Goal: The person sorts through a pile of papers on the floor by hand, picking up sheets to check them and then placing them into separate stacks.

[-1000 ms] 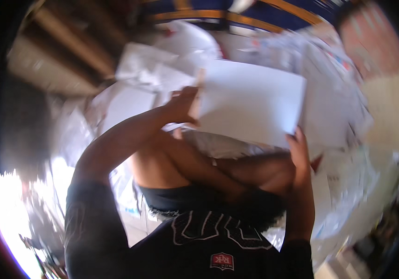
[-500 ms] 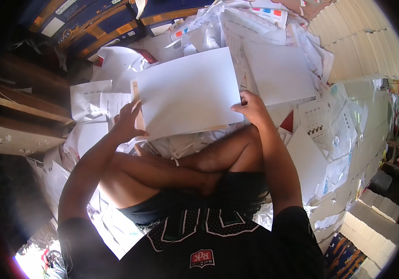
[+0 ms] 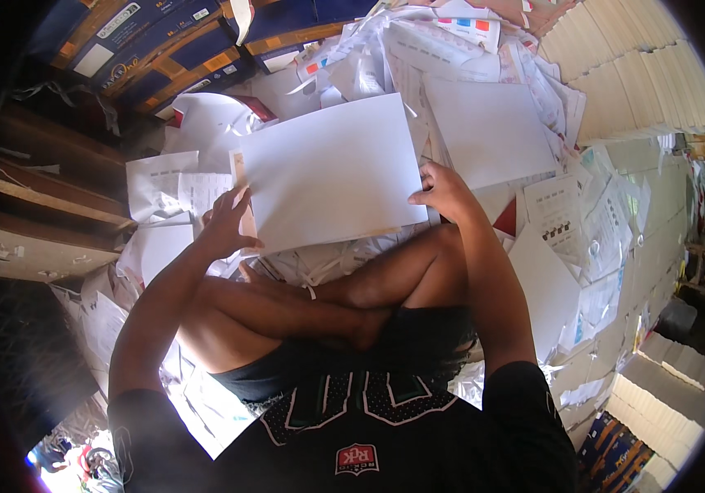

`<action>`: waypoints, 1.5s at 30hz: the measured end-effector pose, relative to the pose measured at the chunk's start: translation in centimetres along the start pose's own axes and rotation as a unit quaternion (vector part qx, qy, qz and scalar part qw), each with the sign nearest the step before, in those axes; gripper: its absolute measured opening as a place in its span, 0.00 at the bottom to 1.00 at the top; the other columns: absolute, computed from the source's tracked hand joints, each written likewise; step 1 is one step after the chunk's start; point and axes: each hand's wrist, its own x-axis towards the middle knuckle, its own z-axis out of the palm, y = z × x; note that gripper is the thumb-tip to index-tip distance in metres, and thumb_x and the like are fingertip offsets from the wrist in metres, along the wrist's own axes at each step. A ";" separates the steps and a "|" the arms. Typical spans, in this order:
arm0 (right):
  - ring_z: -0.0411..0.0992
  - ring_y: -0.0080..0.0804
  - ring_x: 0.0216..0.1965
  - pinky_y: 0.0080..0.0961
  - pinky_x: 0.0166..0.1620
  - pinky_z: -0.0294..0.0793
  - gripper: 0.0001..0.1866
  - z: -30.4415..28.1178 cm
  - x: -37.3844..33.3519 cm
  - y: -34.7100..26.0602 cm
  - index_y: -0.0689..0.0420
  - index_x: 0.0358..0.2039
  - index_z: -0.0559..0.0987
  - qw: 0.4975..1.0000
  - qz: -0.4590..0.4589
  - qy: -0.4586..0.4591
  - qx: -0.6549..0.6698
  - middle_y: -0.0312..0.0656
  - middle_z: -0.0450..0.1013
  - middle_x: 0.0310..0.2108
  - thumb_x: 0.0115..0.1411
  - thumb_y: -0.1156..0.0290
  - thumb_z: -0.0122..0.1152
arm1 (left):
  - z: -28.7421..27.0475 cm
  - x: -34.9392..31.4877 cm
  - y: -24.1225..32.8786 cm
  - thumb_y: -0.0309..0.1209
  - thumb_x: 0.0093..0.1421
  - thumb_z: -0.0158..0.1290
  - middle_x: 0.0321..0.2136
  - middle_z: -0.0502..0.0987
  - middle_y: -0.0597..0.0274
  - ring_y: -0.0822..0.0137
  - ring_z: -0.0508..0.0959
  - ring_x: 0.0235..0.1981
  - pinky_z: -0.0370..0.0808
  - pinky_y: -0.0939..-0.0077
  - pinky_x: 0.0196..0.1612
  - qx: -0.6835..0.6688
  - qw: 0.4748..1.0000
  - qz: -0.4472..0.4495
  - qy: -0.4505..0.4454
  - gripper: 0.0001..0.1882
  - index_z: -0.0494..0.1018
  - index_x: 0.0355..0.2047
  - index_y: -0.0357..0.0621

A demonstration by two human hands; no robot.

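A sheaf of white paper [image 3: 332, 172] lies flat in front of my crossed legs, held by its two short sides. My left hand [image 3: 229, 223] grips the left edge, thumb at the near corner and fingers along the side. On the opposite edge my right hand [image 3: 444, 193] has its thumb on top and the fingers curled at the side. A brownish strip [image 3: 246, 218] sticks out from under the sheaf beside my left hand. How many sheets are in the sheaf is hidden.
Loose printed and blank sheets surround me, with a blank white pile [image 3: 492, 127] to the right. Dark blue cartons [image 3: 180, 49] stand at the far left, above a wooden shelf [image 3: 57, 201]. Tall cream paper stacks [image 3: 640, 74] rise at the far right.
The far edge of the sheaf has come slightly nearer, and less brown shows along its near edge. Both hands keep their hold on the sides.
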 end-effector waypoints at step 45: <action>0.76 0.46 0.47 0.40 0.51 0.75 0.41 -6.9 -35.5 27.6 0.60 0.52 0.77 0.837 0.442 0.283 -0.153 0.56 0.75 0.48 0.40 0.50 0.76 | -6.7 -49.3 -13.5 0.25 0.57 0.57 0.53 0.72 0.52 0.70 0.73 0.49 0.73 0.76 0.48 -0.304 0.858 -0.140 0.391 0.33 0.62 0.63 0.44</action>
